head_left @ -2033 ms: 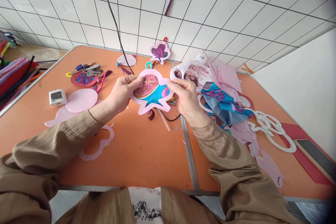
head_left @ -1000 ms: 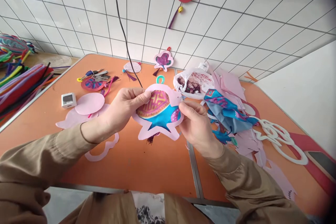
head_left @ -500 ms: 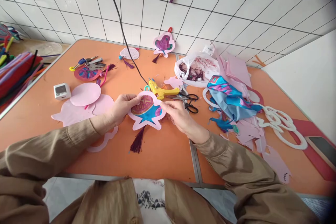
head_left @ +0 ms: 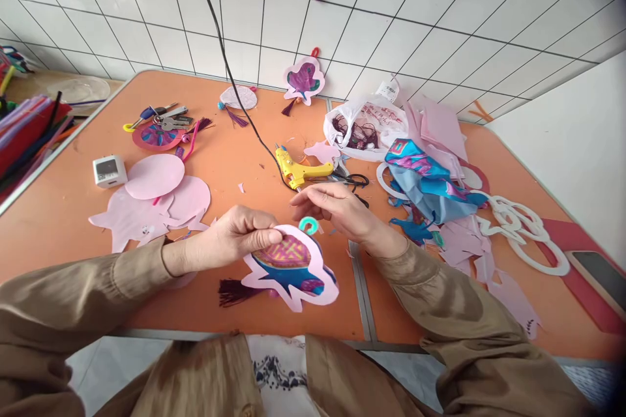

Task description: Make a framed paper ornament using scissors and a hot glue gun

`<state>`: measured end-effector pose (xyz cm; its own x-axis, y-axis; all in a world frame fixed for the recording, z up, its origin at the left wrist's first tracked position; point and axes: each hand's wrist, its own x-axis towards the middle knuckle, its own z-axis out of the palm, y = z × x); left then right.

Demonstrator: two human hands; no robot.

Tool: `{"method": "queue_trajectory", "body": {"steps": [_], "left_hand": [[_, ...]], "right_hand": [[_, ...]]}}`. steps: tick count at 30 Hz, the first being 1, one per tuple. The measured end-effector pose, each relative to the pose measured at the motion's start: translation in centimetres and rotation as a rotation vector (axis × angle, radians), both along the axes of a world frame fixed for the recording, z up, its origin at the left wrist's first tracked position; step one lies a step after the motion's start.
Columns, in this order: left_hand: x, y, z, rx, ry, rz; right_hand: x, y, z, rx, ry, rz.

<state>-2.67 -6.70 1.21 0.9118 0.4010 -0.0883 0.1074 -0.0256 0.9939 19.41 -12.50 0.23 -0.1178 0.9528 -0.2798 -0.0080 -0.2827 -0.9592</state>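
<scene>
My left hand (head_left: pixel 242 231) pinches the upper left edge of a pink-framed pendant (head_left: pixel 288 267) with patterned cloth inside, blue and gold. A dark purple tassel (head_left: pixel 237 292) hangs off its left side, and a turquoise loop (head_left: pixel 308 225) sticks up at its top. The pendant is tilted above the orange table. My right hand (head_left: pixel 337 208) is just above and to the right of the loop, fingers extended and loosely curved, holding nothing that I can see. Beyond it lies a yellow glue gun (head_left: pixel 300 169) with its black cord. Black-handled scissors (head_left: pixel 356 180) are partly hidden behind my right hand.
Pink cut-outs (head_left: pixel 156 177), a white charger (head_left: pixel 109 171) and keys (head_left: pixel 169 120) lie at left. A plastic bag (head_left: pixel 366 127) with purple threads, blue cloth (head_left: pixel 425 176), pink scraps (head_left: pixel 464 241) and a phone (head_left: pixel 599 277) are at right. Finished-looking pendants (head_left: pixel 303 80) stand near the tiled wall.
The pendant has come down towards me and turned, its tassel swinging to the left. My right hand has let go of its edge; my left hand keeps hold.
</scene>
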Motion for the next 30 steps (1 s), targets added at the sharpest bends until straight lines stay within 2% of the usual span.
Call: {"method": "queue_trajectory", "body": {"steps": [5,9,12,17,20,23,25,30], "left_hand": [[0.8,0.4,-1.7,-0.011,0.07,0.216],[1.1,1.0,-2.8,0.03,0.124,0.277],[1.2,1.0,-2.8,0.09,0.132,0.263],[1.2,0.8,-2.9,0.143,0.134,0.263],[1.1,0.7,-2.8,0.087,0.109,0.263],[0.9,0.7,-2.4,-0.053,0.066,0.259],[0.7,0.6,-2.1,-0.099,0.074,0.305],[0.6,0.5,-2.0,-0.048,0.087,0.419]], "right_hand": [[-0.2,-0.1,-0.8,0.099,0.097,0.03],[-0.9,-0.3,-0.9,0.206,-0.053,0.027],[-1.6,-0.4,-0.6,0.242,-0.171,-0.025],[-2.3,-0.4,-0.7,0.219,-0.192,-0.12],[-2.2,-0.3,-1.0,0.229,-0.175,-0.164],[-1.9,-0.3,-1.4,0.262,-0.162,-0.218],[-1.7,-0.3,-1.7,0.279,-0.158,-0.246],[-1.4,-0.3,-2.1,0.302,-0.152,-0.278]]}}
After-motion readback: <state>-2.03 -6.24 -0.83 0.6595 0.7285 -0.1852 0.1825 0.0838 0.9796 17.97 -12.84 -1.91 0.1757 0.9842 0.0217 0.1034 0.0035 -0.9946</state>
